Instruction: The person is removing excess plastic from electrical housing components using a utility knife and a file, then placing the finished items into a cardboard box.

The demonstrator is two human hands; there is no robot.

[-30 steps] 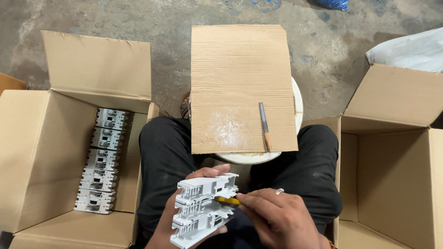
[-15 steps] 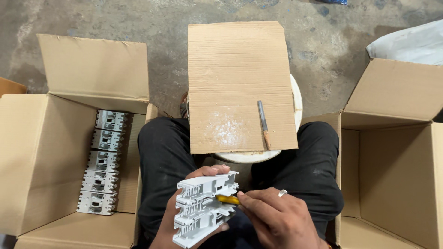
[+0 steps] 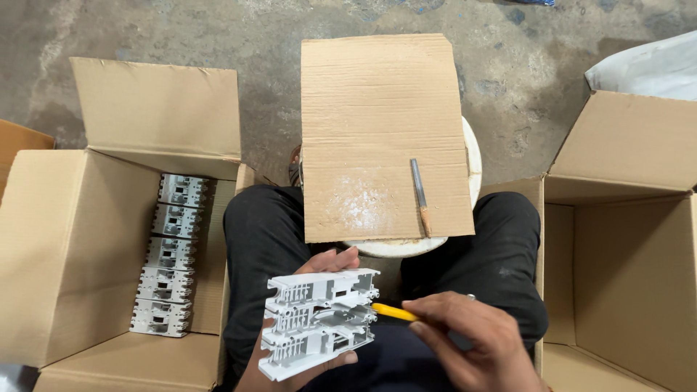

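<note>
At lower centre, a pale grey-white moulded plastic housing (image 3: 319,322) meets a yellow-handled tool (image 3: 394,312). Brown corrugated cardboard sheet (image 3: 385,138), dusted white, centre. Matching grey housings (image 3: 170,254), perhaps slightly darker, fill the tan box (image 3: 65,254) at left.

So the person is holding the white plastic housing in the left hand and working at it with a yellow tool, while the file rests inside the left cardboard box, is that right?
Not quite. The file lies on the cardboard sheet over the white bucket, as the head view shows. The rest stands: the left hand holds the white housing, and the right hand works with the yellow tool.
</note>
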